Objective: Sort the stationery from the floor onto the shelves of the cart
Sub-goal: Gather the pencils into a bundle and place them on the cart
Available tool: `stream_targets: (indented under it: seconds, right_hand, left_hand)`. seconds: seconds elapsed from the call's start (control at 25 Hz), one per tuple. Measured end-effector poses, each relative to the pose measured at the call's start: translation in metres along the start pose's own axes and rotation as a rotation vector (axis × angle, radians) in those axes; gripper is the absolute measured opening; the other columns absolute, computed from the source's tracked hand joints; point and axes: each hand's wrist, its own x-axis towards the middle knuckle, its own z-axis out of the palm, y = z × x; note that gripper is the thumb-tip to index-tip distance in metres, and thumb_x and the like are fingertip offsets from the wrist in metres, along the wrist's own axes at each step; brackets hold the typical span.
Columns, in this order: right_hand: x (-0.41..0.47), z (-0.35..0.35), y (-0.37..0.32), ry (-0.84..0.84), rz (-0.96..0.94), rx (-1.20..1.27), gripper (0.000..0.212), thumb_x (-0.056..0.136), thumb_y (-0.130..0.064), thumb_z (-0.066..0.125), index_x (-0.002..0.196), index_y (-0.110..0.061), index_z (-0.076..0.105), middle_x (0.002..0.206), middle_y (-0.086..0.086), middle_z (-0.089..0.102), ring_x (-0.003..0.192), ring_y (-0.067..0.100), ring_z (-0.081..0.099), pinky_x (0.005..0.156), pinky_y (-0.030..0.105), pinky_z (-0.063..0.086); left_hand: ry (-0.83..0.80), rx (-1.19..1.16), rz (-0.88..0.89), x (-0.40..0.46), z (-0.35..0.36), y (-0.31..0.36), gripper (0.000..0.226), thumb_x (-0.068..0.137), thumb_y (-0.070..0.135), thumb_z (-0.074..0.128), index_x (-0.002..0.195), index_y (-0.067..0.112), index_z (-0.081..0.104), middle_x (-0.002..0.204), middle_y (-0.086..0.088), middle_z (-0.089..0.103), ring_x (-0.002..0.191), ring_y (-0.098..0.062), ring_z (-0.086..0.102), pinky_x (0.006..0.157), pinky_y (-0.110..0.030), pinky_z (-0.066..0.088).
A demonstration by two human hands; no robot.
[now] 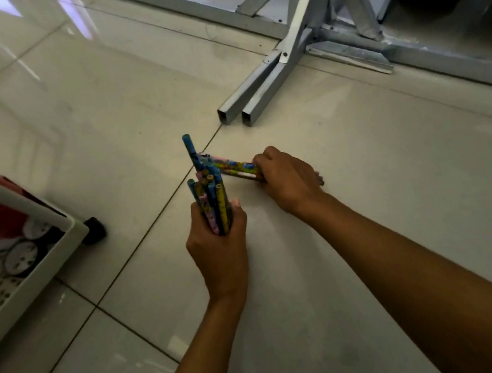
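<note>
Both hands' fingers curled: left hand grips pencil bundle, right hand more pencils

Left hand fisted; right hand curled, gripping.

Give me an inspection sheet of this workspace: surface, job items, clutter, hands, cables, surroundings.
Surface: glossy pale tiled floor, dark grout lines.
Job's things: upright bundle of patterned pencils; second bundle of patterned pencils lying sideways, its tips meeting the first.
Clutter: nothing seen.
Hands: left hand grips the upright bundle; right hand holds the sideways bundle's end.
Cables: nothing seen.
Surroundings: white plastic wheeled cart at left, red-and-white items inside; grey metal frame legs beyond.
</note>
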Motion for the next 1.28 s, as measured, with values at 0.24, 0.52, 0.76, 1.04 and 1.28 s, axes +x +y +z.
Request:
stream_targets:
  seconds: [0.24, 0.52, 0.76, 1.04, 1.28]
  right_hand:
    - [-0.001, 0.001, -0.019, -0.175, 0.194, 0.1, 0.037, 0.095, -0.032, 0.052, 0.121, -0.006, 0.049, 0.114, 0.013, 0.056, 0.097, 0.028, 0.056, 0.072, 0.033, 0.041]
    - [-0.059, -0.014, -0.031, 0.367, 0.32, 1.301, 0.009, 0.092, -0.009, 0.055, 0.1, -0.005, 0.054, 0.075, -0.001, 0.058, 0.061, 0.004, 0.057, 0.057, 0.024, 0.053]
    - [-0.076, 0.02, -0.047, 0.445, 0.304, 1.291, 0.014, 0.09, -0.008, 0.062, 0.103, -0.01, 0.056, 0.085, -0.003, 0.062, 0.074, 0.001, 0.061, 0.065, 0.016, 0.051]
    - [-0.073, 0.004, -0.057, 0.379, 0.263, 1.23, 0.01, 0.091, -0.022, 0.061, 0.1, -0.017, 0.06, 0.083, -0.004, 0.067, 0.072, 0.001, 0.065, 0.064, 0.017, 0.053]
    - [-0.101, -0.095, -0.101, 0.18, 0.31, 1.273, 0.009, 0.089, -0.03, 0.063, 0.09, -0.022, 0.059, 0.068, -0.002, 0.063, 0.061, 0.009, 0.064, 0.061, 0.021, 0.054]
  left_hand:
    - [-0.105, 0.041, 0.005, -0.004, -0.011, -0.001, 0.025, 0.084, 0.024, 0.071, 0.083, 0.037, 0.05, 0.072, 0.012, 0.058, 0.069, -0.001, 0.06, 0.059, -0.014, 0.05]
    - [-0.017, -0.053, -0.001, -0.005, -0.017, 0.004, 0.016, 0.082, 0.031, 0.068, 0.088, 0.033, 0.053, 0.077, 0.01, 0.059, 0.072, 0.001, 0.06, 0.065, -0.01, 0.049]
    - [-0.007, -0.018, -0.02, -0.01, -0.015, 0.006, 0.026, 0.081, 0.018, 0.071, 0.087, 0.034, 0.052, 0.079, 0.016, 0.058, 0.076, 0.009, 0.061, 0.066, -0.006, 0.047]
    - [-0.053, -0.098, -0.194, 0.001, -0.019, 0.018, 0.025, 0.083, 0.033, 0.067, 0.103, 0.019, 0.062, 0.081, 0.01, 0.067, 0.076, 0.002, 0.065, 0.069, -0.016, 0.053]
    - [-0.043, -0.114, -0.363, 0.015, -0.082, 0.113, 0.016, 0.087, 0.032, 0.065, 0.082, 0.02, 0.056, 0.064, 0.002, 0.063, 0.063, -0.013, 0.065, 0.062, -0.021, 0.053]
